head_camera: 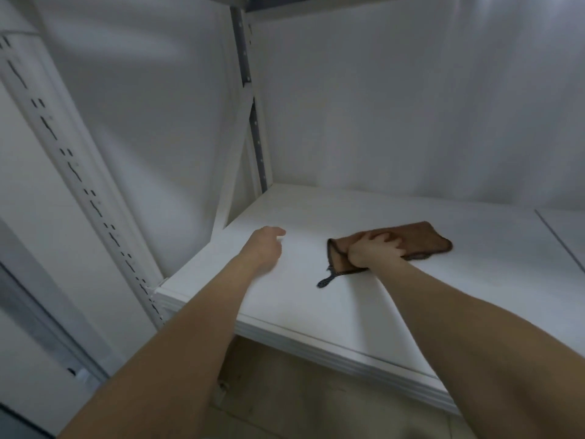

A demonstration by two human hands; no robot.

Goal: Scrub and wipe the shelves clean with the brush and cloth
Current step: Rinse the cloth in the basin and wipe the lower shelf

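Observation:
A brown cloth (424, 237) with a dark edging and a small hanging loop lies flat on the white shelf (316, 305). My right hand (375, 250) lies on its left part, the fingers curled into the fabric and gripping it. My left hand (266, 247) rests on the bare shelf to the left of the cloth, about a hand's width away, holding nothing, with its fingers loosely bent. No brush is in view.
A slotted white upright (82, 185) stands at the shelf's front left corner and another post (253, 122) at the back left corner. White wall panels close the back and left side. A seam (560, 239) crosses the shelf at the far right. Floor shows below the front edge.

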